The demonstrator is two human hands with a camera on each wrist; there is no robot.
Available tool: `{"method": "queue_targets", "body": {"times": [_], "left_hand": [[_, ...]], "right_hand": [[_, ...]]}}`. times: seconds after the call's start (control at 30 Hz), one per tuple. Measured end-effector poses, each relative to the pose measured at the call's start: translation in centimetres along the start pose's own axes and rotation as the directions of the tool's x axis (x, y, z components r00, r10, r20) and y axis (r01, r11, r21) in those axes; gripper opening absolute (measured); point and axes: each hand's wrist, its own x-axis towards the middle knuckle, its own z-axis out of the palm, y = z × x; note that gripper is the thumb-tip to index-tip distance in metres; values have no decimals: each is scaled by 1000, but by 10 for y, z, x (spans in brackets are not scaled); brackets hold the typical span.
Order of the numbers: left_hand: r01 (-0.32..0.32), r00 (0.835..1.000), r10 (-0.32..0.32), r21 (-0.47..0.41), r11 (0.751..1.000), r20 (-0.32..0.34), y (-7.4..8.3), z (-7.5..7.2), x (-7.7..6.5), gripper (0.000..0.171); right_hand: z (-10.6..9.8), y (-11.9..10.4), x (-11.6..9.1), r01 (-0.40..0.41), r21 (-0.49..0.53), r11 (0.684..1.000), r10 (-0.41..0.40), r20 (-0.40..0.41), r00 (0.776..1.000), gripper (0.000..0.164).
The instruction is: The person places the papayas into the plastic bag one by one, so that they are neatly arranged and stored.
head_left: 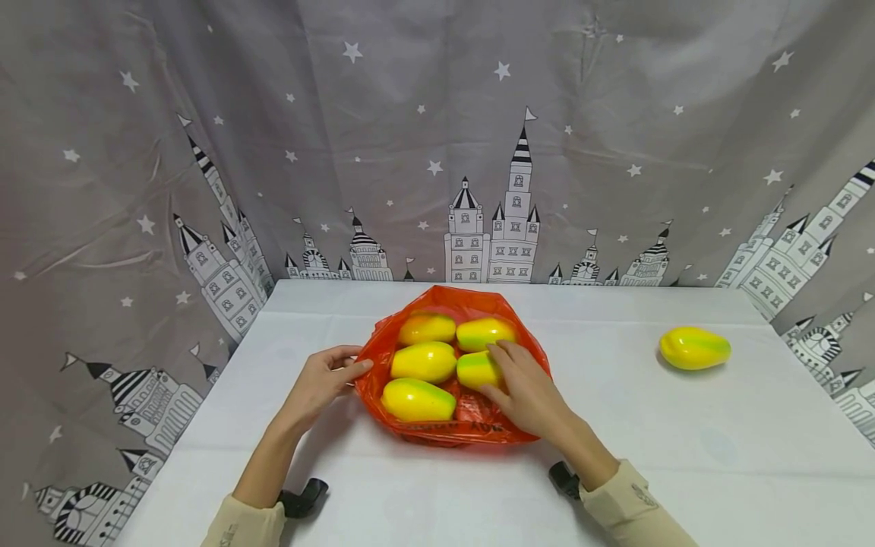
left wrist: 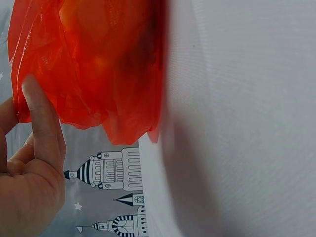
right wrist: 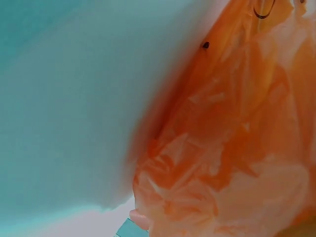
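Note:
An open red plastic bag point(head_left: 451, 433) lies on the table, with several shiny yellow-green papayas inside it, among them a papaya point(head_left: 420, 400) nearest the front. My left hand point(head_left: 326, 384) pinches the bag's left rim between thumb and fingers; in the left wrist view its fingers point(left wrist: 42, 116) lie against the thin red plastic. Reaching in over the right rim, my right hand point(head_left: 529, 387) grips the papaya point(head_left: 475, 371) at the middle right, its thumb on the near side and fingers over the far side. The right wrist view is filled largely by the bag's crumpled outer wall point(right wrist: 222, 148).
One more papaya point(head_left: 694, 348) lies on the white tablecloth point(head_left: 683, 448) to the right of the bag. Behind the table hangs a grey curtain point(head_left: 424, 99) printed with castles and stars. Dark wrist cameras point(head_left: 305, 498) sit under both wrists.

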Motion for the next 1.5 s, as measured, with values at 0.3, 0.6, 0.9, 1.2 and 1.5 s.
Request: {"method": "queue_targets", "body": {"times": [0.3,0.6,0.9,1.2,1.5], "left_hand": [[0,1000,0,-5,1000,-6,1,-2,-1,40],[2,1000,-2,-4,1000,-8,2,-1,0,40],[5,1000,-5,9,1000,-1,3,-1,0,42],[7,1000,-7,12,1000,0,3,-2,-1,44],[6,1000,-6,12,1000,0,2,-2,0,43]], "right_hand": [[-12,-3,-9,8,28,1000,-8,-28,1000,64],[-24,2,-28,9,39,999,-7,-60,998,63],[-36,13,-47,-27,35,999,30,-100,995,59],[-45,17,-54,-20,36,999,24,-123,992,56],[-50,24,-68,-68,21,997,70,-134,989,56]]}}
